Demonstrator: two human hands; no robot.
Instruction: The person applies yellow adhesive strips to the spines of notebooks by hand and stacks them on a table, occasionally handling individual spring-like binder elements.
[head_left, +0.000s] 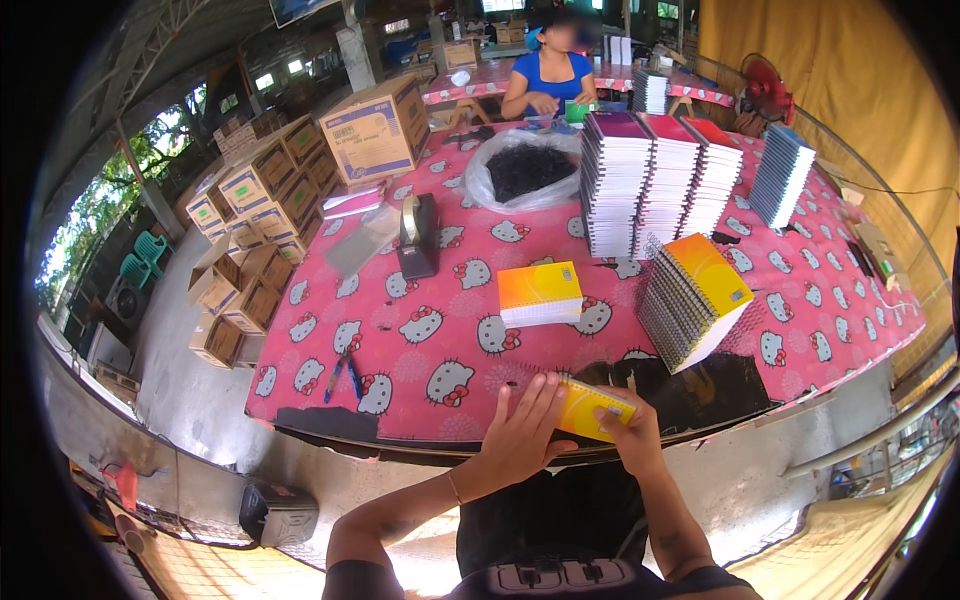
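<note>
Holding the yellow notebook (pixel 582 403) at the near edge of the worktop (pixel 412 424), about midway along — grasping its right end with the right hand (pixel 634 434), thumb on top, and covering its left end with the left hand (pixel 522 424), fingers stretched. Cannot tell, on that side, gripping from mere pressing. Best to bear down evenly with a flat palm, pinch lightly to avoid creasing — and guide fingertips clear of the wire binding (pixel 608 392).

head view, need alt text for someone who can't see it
A person's left hand lies across a yellow spiral notebook while the right hand grips its right end, at the near edge of a pink cat-print tablecloth. Beyond are tall spiral notebook stacks and a tape dispenser, with a co-worker in blue opposite.
</note>
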